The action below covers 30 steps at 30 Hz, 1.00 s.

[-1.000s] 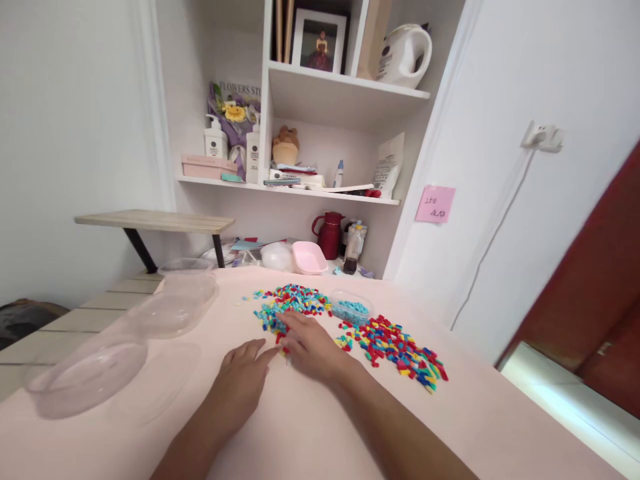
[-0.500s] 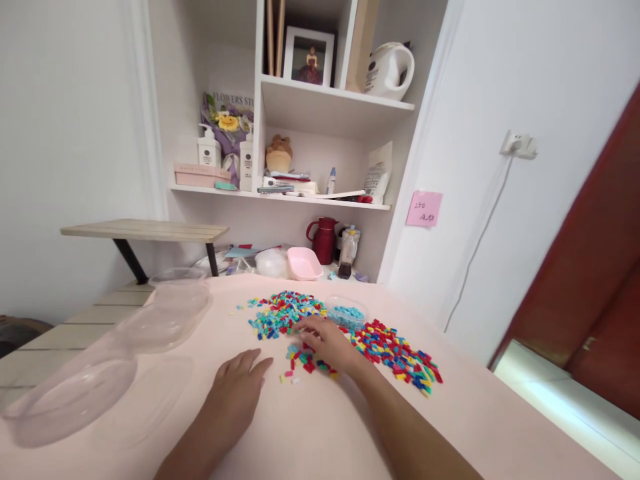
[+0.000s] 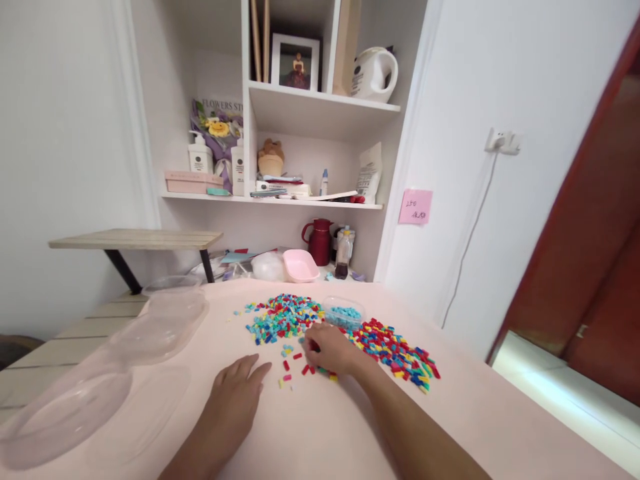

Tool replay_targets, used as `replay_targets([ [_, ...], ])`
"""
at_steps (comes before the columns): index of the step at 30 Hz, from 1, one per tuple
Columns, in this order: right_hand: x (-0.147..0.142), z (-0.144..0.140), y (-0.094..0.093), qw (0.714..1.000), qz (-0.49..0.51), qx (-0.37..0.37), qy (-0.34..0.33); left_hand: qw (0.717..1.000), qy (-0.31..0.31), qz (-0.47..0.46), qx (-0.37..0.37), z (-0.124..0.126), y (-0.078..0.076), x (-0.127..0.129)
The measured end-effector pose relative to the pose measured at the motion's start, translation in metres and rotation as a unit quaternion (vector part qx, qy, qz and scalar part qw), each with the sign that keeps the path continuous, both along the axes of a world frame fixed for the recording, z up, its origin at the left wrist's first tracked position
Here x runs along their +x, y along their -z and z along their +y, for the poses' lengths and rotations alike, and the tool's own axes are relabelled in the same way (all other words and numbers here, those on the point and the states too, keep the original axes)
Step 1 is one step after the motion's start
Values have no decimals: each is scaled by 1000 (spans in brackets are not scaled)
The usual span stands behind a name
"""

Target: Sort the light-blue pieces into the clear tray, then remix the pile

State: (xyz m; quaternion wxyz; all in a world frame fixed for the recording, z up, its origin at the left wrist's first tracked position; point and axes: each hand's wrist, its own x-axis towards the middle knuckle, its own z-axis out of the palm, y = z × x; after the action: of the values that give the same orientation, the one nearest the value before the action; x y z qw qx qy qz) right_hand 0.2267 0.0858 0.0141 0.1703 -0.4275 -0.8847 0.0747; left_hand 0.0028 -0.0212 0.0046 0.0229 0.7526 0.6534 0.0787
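Note:
My left hand (image 3: 236,397) lies on the pink tabletop (image 3: 300,433), fingers stretched out and nothing in them. Just right of it are a few scattered small bricks (image 3: 286,365), red, yellow and pink. My right hand (image 3: 331,348) is over the small bricks in the middle, its fingers curled down and closed. What lies in its fingertips is hidden. Beyond it is a mixed heap of coloured bricks (image 3: 285,317). A clear plastic box (image 3: 363,312) behind the hand holds light blue bricks (image 3: 345,315). To the right spreads another pile, mostly red (image 3: 395,350).
Clear plastic containers (image 3: 65,417) stand in a row along the table's left side. At the back are a pink tray (image 3: 301,267), a dark red jug (image 3: 320,241) and a bottle (image 3: 343,257). White shelves (image 3: 320,100) rise behind; a wooden stand (image 3: 135,239) is at the left.
My right hand has shifted slightly right and towards me, and its fingers have curled in. The loose bricks by it lie differently. My left hand stays nearly where it was.

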Motion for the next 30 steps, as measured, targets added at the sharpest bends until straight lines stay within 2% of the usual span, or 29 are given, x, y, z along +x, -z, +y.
replay_targets([
  [3,8,0,-3,999,-15,14,38,1000,-1,-2,-8,-3,-5,2],
  [5,8,-1,-4,998,13,25,56,1000,-4,-3,-11,-4,-6,2],
  [10,-5,0,-1,992,114,48,24,1000,6,-8,-5,-3,-4,0],
  [14,-11,4,5,993,94,60,33,1000,8,-4,1,-1,-1,-2],
  [19,-16,11,6,995,50,40,81,1000,8,4,-4,-1,-2,0],
  [26,-13,17,9,996,73,40,32,1000,-1,12,-12,-1,-3,0],
  [30,-3,19,4,994,92,43,37,1000,-2,11,-12,0,-2,0],
])
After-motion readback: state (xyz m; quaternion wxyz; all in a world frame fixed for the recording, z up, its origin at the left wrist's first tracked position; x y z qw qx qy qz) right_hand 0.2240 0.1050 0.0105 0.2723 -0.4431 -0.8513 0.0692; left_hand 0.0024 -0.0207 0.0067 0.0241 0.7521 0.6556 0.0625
